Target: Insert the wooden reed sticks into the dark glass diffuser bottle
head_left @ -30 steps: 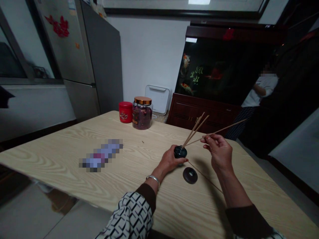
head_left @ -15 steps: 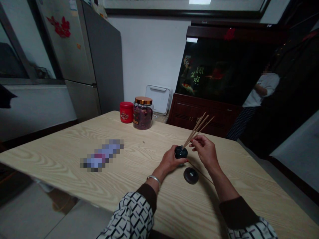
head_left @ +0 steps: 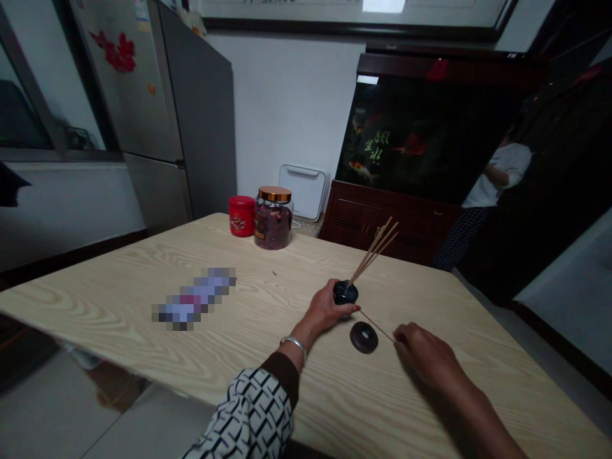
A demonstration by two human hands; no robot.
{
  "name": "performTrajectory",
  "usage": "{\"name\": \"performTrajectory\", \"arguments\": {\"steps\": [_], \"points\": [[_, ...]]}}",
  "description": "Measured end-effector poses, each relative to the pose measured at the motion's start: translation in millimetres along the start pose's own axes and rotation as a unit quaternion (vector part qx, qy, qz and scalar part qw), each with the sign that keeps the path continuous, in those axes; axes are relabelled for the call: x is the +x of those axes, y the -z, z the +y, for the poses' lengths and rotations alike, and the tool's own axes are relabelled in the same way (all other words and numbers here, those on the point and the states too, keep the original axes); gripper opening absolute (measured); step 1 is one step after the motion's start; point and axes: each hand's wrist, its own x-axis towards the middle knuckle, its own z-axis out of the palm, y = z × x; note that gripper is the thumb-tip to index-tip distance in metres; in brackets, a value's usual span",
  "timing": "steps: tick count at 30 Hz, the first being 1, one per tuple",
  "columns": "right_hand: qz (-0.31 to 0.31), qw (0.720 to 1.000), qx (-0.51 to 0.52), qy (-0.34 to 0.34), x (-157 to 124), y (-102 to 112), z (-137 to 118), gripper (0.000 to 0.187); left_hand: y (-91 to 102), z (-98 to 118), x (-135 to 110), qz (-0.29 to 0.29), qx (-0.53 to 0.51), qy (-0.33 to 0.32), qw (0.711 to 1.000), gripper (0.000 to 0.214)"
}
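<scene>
Here we are in the head view, and the left hand (head_left: 329,305) has the dark bottle (head_left: 345,292) on the desk (head_left: 306,392)! Its grip is partly closed round the bottle's side, fingers behind, thumb low across the front. Up out of the mouth come several thin sticks (head_left: 375,252), bunched together, all leaning off to the right.

Now over to the right hand (head_left: 423,350), low on that side of the desk, well apart from the bottle. Its fingers are drawn close together over the near end of a loose stick (head_left: 377,326); whether that grip has it firmly pinched, I can't tell from here. The stick slants across, its far end right by the left thumb.

Between the hands, just beside that stick, a dark ring (head_left: 364,337) lies flat with its hole showing pale. A silver bangle (head_left: 294,345) sits on the left wrist, above a brown cuff and patterned sleeve (head_left: 261,405).

Further off, a blurred packet (head_left: 196,299) lies over to the left, and a red tin (head_left: 241,217) stands right beside a copper-lidded jar (head_left: 273,222) at the back. Beyond the desk, a person (head_left: 500,172) in a white top stands by the fish tank (head_left: 411,140).
</scene>
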Motion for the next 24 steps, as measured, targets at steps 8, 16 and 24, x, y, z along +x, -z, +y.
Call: {"name": "performTrajectory", "arguments": {"steps": [8, 16, 24], "points": [[-0.018, 0.993, -0.117, 0.012, 2, -1, -10, 0.026, 0.2, 4, 0, -0.002, -0.013, 0.0, 1.0, 0.063], [0.05, 0.998, 0.038, -0.01, 8, 7, 13, 0.015, -0.2, 3, 0, -0.006, -0.028, 0.006, 1.0, 0.064], [0.217, 0.739, 0.632, -0.087, 31, 38, -5, 0.036, 0.0, 1, 0, 0.002, -0.014, -0.001, 1.0, 0.065]]}}
